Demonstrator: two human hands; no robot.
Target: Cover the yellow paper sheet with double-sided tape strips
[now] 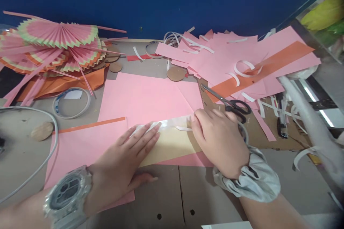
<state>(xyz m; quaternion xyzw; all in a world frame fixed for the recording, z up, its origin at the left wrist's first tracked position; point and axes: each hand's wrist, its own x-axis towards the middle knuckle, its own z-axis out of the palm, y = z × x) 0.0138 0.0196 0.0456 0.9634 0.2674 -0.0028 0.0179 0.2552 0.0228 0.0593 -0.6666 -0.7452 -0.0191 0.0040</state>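
My left hand (129,154) lies flat, fingers stretched out, pressing one end of a white tape strip (172,121) onto a pale yellow sheet (172,145). The strip runs across to my right hand (220,139), whose fingers are curled round a tape roll (244,132); most of the roll is hidden, with its edge showing behind the knuckles. Pink paper (153,96) lies beyond the strip. To the left, partly under my left arm, is another pink sheet (80,150) with an orange band along its top. Black-handled scissors (228,103) rest just beyond my right hand.
Folded paper fans (61,43) are heaped at the back left, near another tape roll (72,103). A pile of pink sheets (225,57) with curled white strips fills the back right. A cutter (282,118) lies on cardboard at right; a white cable (53,143) loops at left.
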